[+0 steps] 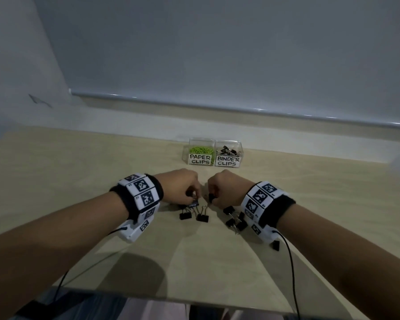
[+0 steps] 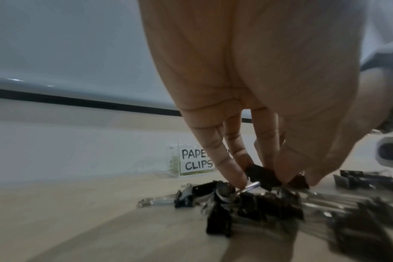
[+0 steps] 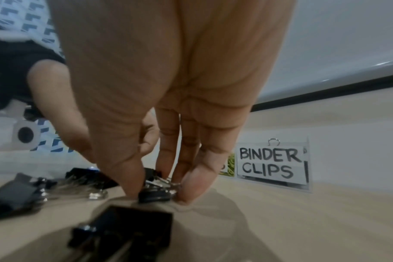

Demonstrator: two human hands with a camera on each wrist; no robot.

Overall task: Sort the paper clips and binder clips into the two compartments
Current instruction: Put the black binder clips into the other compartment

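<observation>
Pinching binder clips, both hands | left hand (image 1: 179, 187) fingers closed on clip (image 2: 264, 177) | right hand (image 1: 226, 188) nipping clip (image 3: 155, 194) | lift clear of loose clips (image 1: 195, 214), carry to 12 o'clock, binder box (image 1: 229, 154) right of paper box (image 1: 200, 152)

Matt wood-look table (image 1: 79, 181), clear plastic compartments (image 1: 226, 144)

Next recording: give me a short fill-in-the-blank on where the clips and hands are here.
1. The box labelled PAPER CLIPS holds clips coloured ____.
2. The clips loose on the table are all ____ clips.
3. Seen from the head camera, the BINDER CLIPS box stands to the ____ of the other box.
4. Left hand and right hand each pinch a ____ clip.

Missing: green; binder; right; binder
</observation>
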